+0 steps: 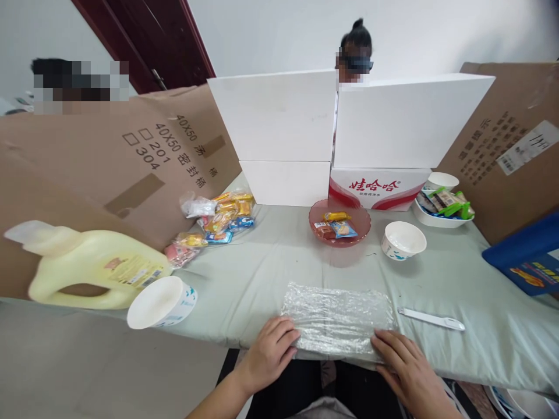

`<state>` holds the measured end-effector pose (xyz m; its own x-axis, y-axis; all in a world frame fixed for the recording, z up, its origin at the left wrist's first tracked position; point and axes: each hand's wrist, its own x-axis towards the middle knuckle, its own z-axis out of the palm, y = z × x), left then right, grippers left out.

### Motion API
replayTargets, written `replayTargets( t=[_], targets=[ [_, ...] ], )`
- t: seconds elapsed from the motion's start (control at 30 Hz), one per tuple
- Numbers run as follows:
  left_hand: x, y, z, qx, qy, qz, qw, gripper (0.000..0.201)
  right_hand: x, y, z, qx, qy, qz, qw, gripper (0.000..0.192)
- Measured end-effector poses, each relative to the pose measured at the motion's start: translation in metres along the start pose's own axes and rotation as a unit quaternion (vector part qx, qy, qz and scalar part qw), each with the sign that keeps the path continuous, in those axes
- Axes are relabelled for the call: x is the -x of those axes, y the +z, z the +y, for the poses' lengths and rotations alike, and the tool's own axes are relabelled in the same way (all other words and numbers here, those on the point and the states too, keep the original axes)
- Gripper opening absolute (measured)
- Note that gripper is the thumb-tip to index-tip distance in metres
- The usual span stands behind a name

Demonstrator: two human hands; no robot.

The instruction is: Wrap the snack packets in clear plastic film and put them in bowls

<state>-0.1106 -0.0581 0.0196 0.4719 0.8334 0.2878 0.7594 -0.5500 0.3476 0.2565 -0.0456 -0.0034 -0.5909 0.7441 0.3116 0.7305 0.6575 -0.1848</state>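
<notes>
A folded sheet of clear, crinkled plastic film [338,317] lies flat along the table's near edge. At its left end, my left hand [273,349] rests with slightly bent fingers on the film's border. My right hand [406,364] lies over the lower right corner, its fingers stretched out and its thumb lower, by the table edge. To the right of the film is a slim white handled tool [432,319], perhaps a small cutter. Beyond the film stands a pink glass bowl [315,224] with a few wrapped snacks, and beside it a white paper bowl [404,241].
Another paper bowl [161,302] lies tipped near a yellow detergent jug [102,265] at left. Bagged snacks [218,221] lie behind. White boxes [279,122] and cardboard panels [109,157] wall the table. A white dish [441,218] of snacks and a blue container [528,256] stand right. Two people are behind.
</notes>
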Motion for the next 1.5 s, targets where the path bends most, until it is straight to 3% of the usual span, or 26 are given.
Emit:
replayTargets(
  t=[0.13, 0.33, 0.5, 0.63, 0.73, 0.87, 1.07, 1.23, 1.33, 1.43, 1.5],
  targets=[
    [0.001, -0.006, 0.001, 0.04, -0.01, 0.014, 0.999, 0.022, 0.006, -0.009, -0.007, -0.062, 0.018, 0.012, 0.998, 0.027],
    [-0.024, -0.019, -0.007, 0.051, -0.041, -0.013, 0.998, 0.02, -0.012, -0.017, -0.003, -0.168, 0.123, 0.002, 0.978, 0.023],
    [-0.062, -0.003, -0.024, -0.023, -0.135, -0.028, 0.99, 0.02, -0.04, -0.006, 0.007, -0.106, 0.259, 0.006, 0.96, 0.034],
    [-0.081, 0.013, -0.028, -0.064, -0.182, -0.035, 0.981, 0.015, -0.056, 0.004, 0.011, -0.016, 0.304, -0.004, 0.952, 0.031],
    [-0.082, 0.018, -0.028, -0.07, -0.187, -0.022, 0.98, 0.014, -0.056, 0.011, 0.013, 0.017, 0.3, -0.007, 0.954, 0.03],
    [-0.079, 0.016, -0.028, -0.062, -0.2, -0.01, 0.978, 0.012, -0.047, 0.017, 0.014, 0.018, 0.288, 0.04, 0.957, 0.034],
    [-0.084, 0.012, -0.025, -0.052, -0.215, -0.036, 0.974, 0.013, -0.042, 0.015, 0.012, 0.039, 0.254, 0.101, 0.961, 0.031],
    [-0.086, 0.012, -0.025, -0.071, -0.234, -0.047, 0.968, 0.01, -0.042, 0.01, 0.012, 0.078, 0.228, 0.093, 0.966, 0.03],
    [-0.087, 0.009, -0.02, -0.103, -0.222, 0.039, 0.969, 0.013, -0.042, 0.001, 0.008, 0.092, 0.226, 0.117, 0.963, 0.03],
    [-0.089, 0.012, -0.001, -0.133, -0.15, 0.143, 0.969, 0.02, -0.05, -0.007, -0.005, 0.1, 0.196, 0.162, 0.962, 0.031],
    [-0.092, 0.021, 0.017, -0.12, -0.085, 0.132, 0.98, 0.026, -0.06, -0.006, -0.017, 0.096, 0.129, 0.15, 0.975, 0.033]
  ],
)
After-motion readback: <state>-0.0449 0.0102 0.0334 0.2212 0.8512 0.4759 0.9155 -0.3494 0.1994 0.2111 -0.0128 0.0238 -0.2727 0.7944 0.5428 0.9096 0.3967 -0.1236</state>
